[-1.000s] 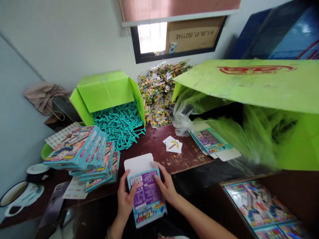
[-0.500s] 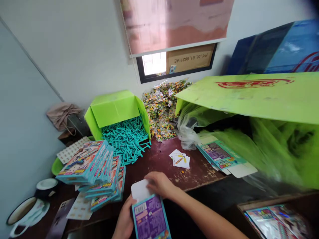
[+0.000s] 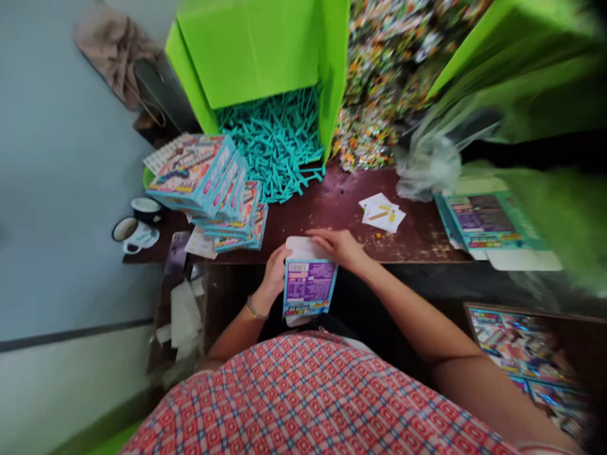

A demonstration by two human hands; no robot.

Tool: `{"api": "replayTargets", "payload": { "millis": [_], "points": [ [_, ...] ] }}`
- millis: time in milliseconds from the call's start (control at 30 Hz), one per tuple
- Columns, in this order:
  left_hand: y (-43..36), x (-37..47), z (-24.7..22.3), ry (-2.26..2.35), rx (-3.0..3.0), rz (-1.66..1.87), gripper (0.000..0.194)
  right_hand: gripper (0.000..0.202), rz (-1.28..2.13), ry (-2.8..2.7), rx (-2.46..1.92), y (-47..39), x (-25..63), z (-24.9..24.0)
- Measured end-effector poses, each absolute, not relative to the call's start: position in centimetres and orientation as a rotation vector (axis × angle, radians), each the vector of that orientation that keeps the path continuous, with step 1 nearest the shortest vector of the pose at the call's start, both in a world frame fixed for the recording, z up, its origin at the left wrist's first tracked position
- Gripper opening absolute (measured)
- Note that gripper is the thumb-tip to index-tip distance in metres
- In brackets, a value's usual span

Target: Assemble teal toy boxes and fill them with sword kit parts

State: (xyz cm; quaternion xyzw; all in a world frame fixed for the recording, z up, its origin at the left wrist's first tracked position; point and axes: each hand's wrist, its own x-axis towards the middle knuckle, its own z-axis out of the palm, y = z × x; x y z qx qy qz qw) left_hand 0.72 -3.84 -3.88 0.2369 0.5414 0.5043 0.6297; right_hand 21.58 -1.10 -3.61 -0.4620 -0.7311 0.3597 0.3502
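A purple and light-blue cardboard box (image 3: 308,285) is held upright near my body, its barcode side facing me and its white end flap standing up. My left hand (image 3: 275,273) grips its upper left edge. At the upper right, my right hand (image 3: 345,248) is closed on the white flap, the fingers bent over its edge; the fingertips are partly hidden. Left of my hands stand stacked blue-edged boxes (image 3: 194,165) with printed fronts. Small white cards (image 3: 383,212) with yellow pictures lie on the dark red table (image 3: 327,208) beyond my right hand.
A green carton (image 3: 260,57) spills teal plastic pieces (image 3: 279,148). Bagged colourful parts (image 3: 367,123) are heaped beside it. Flat unfolded boxes (image 3: 493,218) lie at the right by plastic film. Mugs (image 3: 137,234) and a phone (image 3: 177,251) are at the left edge. Shiny packs (image 3: 521,344) fill a lower-right container.
My view has tilted down and now takes in my patterned clothing. Both hands stay on the same box, and my right hand's fingers have shifted along the flap's top edge.
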Motion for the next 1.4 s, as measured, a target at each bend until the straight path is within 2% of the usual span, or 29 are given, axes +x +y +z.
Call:
{"api": "replayTargets", "payload": {
  "millis": [133,267,500,633,800,967,1067,1167,1267,1400],
  "points": [
    [-3.9,1.1,-4.3,1.274,0.554,1.146,0.033,0.039,0.760,-2.165,-1.100,-0.1,22.9,-4.1],
    [-3.8,0.8,-4.6,1.255,0.593,1.162,0.025,0.041,0.700,-2.277,-1.033,-0.5,23.0,-4.1],
    [-3.8,0.1,-5.0,1.035,0.822,1.091,0.031,0.030,1.060,-1.854,-1.058,-2.3,20.8,-4.7],
    [-4.5,0.3,-5.4,0.966,0.805,1.095,0.041,0.027,1.149,-1.889,-1.009,-2.0,21.4,-4.2],
    [-5.6,0.8,-5.0,1.055,1.076,1.126,0.049,0.030,1.358,-2.010,-0.842,-0.7,22.8,-3.3],
    [-5.4,0.4,-4.5,1.167,1.234,1.173,0.036,0.041,1.397,-2.028,-0.793,-1.8,23.4,-3.5],
    [-5.3,-0.5,-4.9,1.217,1.292,1.238,0.038,0.050,1.214,-1.870,-0.956,-3.8,23.7,-5.0],
    [-5.8,-1.4,-5.6,1.188,1.347,1.245,0.035,0.043,1.067,-1.571,-1.123,-6.0,23.4,-7.1],
    [-6.1,-1.7,-6.1,1.147,1.358,1.198,0.037,0.035,1.109,-1.409,-1.135,-7.5,22.8,-8.4],
    [-5.7,-1.2,-5.9,1.117,1.381,1.155,0.041,0.037,1.277,-1.312,-1.080,-7.3,22.9,-8.3]
  ]
}}
